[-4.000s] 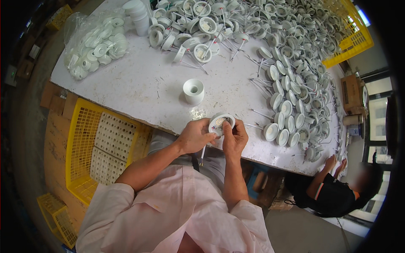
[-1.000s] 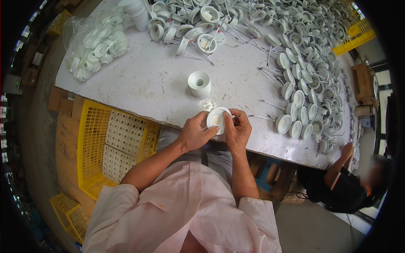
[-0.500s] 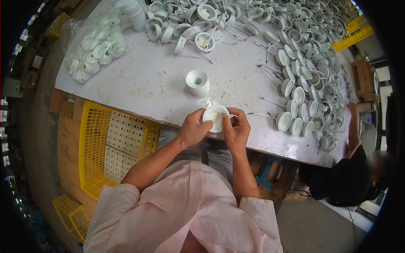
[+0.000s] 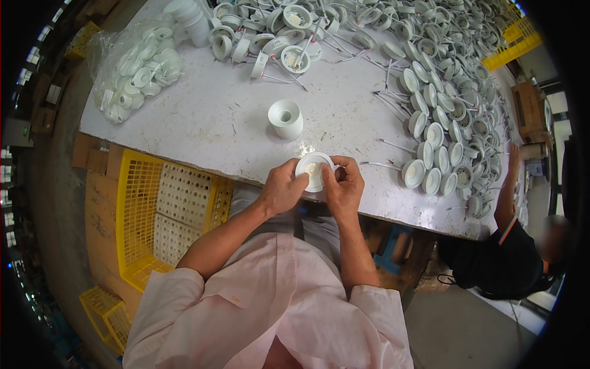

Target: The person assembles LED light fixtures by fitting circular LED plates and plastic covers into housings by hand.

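Observation:
Both my hands hold one round white lamp fitting [image 4: 314, 170] at the near edge of the white table [image 4: 203, 123]. My left hand [image 4: 282, 188] grips its left side with thumb on the rim. On its right side my right hand [image 4: 344, 187] presses fingers onto the face, where a small pale centre shows. A white cup-shaped holder [image 4: 286, 119] stands upright on the table just beyond my hands.
Several white round fittings with wires [image 4: 430, 117] cover the right and far table. A clear bag of white parts [image 4: 135, 71] lies far left. A yellow crate [image 4: 166, 212] sits below left. Another person in dark clothes [image 4: 510, 246] reaches up at the right.
My hands stay together on the fitting, shifting slightly and turning it. The person on the right has moved their arm up toward the table edge.

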`<state>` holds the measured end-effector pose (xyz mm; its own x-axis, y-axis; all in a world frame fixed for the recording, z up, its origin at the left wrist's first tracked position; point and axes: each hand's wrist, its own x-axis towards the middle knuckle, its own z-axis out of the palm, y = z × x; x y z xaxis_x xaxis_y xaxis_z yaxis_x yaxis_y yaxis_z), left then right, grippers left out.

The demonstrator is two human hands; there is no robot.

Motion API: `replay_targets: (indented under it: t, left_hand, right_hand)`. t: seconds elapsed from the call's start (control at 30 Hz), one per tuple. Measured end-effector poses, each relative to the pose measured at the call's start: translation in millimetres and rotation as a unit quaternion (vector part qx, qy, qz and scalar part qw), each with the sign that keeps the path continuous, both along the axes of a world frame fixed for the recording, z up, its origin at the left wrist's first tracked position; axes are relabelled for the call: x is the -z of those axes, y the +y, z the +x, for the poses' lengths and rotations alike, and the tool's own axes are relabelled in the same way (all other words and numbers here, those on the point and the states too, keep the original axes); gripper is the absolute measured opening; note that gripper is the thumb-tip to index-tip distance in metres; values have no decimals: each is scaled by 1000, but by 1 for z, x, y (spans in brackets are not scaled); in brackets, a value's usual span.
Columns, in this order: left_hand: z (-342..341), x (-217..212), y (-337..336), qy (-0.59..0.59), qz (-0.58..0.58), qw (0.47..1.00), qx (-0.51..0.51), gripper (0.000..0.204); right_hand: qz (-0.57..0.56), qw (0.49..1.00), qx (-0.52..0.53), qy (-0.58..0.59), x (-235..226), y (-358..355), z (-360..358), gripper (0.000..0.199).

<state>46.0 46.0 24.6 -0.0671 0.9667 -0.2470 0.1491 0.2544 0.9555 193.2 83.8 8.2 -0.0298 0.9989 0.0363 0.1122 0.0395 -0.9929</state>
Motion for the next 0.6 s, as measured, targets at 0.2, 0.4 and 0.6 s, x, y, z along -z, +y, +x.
replay_targets:
  t: [0.2,0.4,0.6]
  left_hand:
    - [-1,15,1,7,22,1000,-13,27]
    - [-2,5,3,-7,-15,1000,2,29]
    - [-1,5,6,-89,-25,996,18,36]
  right_hand:
    - [15,1000,11,5,7,-1,-4,13]
    - [-10,1000,13,3,5,0,-3,13]
    - [-34,999,4,6,3,3,9,26]
